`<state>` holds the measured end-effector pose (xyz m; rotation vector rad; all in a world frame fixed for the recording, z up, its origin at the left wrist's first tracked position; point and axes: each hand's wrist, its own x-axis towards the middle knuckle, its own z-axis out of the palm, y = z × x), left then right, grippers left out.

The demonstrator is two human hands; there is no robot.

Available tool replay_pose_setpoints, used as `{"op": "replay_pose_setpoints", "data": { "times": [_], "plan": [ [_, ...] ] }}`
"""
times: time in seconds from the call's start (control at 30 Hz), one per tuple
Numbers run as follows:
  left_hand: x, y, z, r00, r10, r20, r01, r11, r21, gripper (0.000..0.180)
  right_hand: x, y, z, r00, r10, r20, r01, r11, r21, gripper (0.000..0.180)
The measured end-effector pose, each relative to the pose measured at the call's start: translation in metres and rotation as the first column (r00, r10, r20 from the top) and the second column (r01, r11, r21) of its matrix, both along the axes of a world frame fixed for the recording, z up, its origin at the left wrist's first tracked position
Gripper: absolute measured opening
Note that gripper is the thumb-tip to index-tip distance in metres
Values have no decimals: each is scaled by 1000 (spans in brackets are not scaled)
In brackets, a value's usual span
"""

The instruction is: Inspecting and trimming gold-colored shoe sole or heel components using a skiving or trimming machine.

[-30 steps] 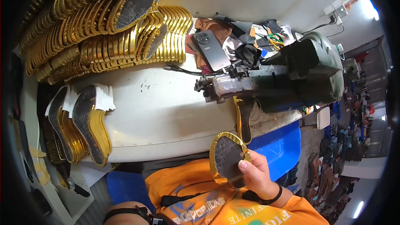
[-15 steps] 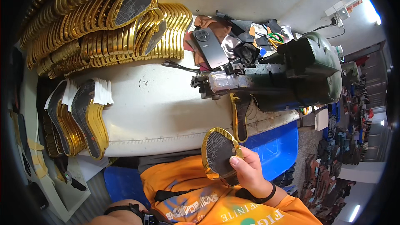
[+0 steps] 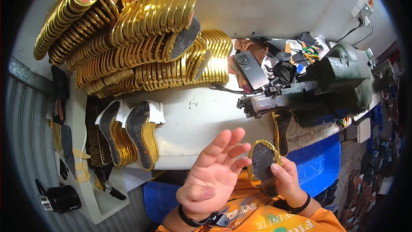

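Observation:
A dark grey shoe insole (image 3: 262, 163) with a shiny gold wrapped edge is in my right hand (image 3: 289, 182), the thumb on its dark face and the fingers behind it. Its lower end is partly hidden near my orange shirt. My left hand (image 3: 211, 176) is raised to its left, palm showing and fingers apart, holding nothing. Beyond my right hand, another gold-edged insole (image 3: 282, 131) hangs at the table edge below the dark green sewing machine (image 3: 328, 88). At the left of the white table (image 3: 193, 111), two small stacks of gold-edged insoles (image 3: 141, 133) have white upper ends.
Large rows of gold-edged insoles (image 3: 156, 8) fill the back left. A phone (image 3: 251, 71) lies on fabric scraps beside green-handled scissors (image 3: 311, 51). Blue plastic (image 3: 319, 163) sits below the table's right edge. A black cylindrical container (image 3: 64, 199) is at the lower left.
My left hand has come up into the middle, fingers spread. The view has shifted left, so the table and machine sit further right. My right hand still holds the insole.

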<state>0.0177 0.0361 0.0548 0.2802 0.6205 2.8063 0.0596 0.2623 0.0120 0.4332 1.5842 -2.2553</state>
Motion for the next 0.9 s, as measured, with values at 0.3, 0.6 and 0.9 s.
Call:
{"op": "replay_pose_setpoints", "data": {
  "times": [0.3,0.6,0.9],
  "plan": [
    [2,3,-40,946,-6,-324,-111,934,-340,68,-1,0,17,991,63,-117,-46,988,145,12],
    [10,32,-18,977,46,-207,-189,633,-750,83,-34,-13,46,487,572,-660,205,660,723,19],
    [10,34,-21,969,43,-243,-229,522,-822,79,-27,-29,40,425,708,-564,400,412,818,26]
  ]
}}
